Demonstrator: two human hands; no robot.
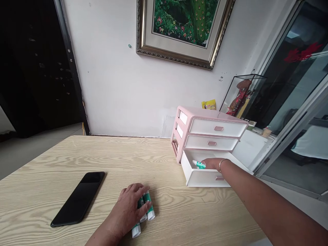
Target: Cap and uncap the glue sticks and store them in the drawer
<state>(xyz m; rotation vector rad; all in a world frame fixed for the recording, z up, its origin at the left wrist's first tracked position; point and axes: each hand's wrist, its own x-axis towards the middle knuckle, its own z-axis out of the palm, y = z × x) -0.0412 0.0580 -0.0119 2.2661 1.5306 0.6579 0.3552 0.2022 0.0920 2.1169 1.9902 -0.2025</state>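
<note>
My left hand [127,207] lies on the table with its fingers curled over three green-and-white glue sticks [150,211], whose white ends stick out from under the palm and thumb. Inside the pulled-out bottom drawer [202,179], my right hand [212,163] holds another green-and-white glue stick [199,164] near the drawer's left side. The right fingertips are partly hidden. This drawer belongs to a small pink-and-white drawer unit [215,113], whose upper two drawers are closed.
A black phone [79,200] lies at the left of the wood-grain table [123,153]. Behind the drawer unit are a yellow packet [210,104] and a glass case [239,95]. A framed picture [176,58] hangs on the wall; a glass door [294,85] stands at the right.
</note>
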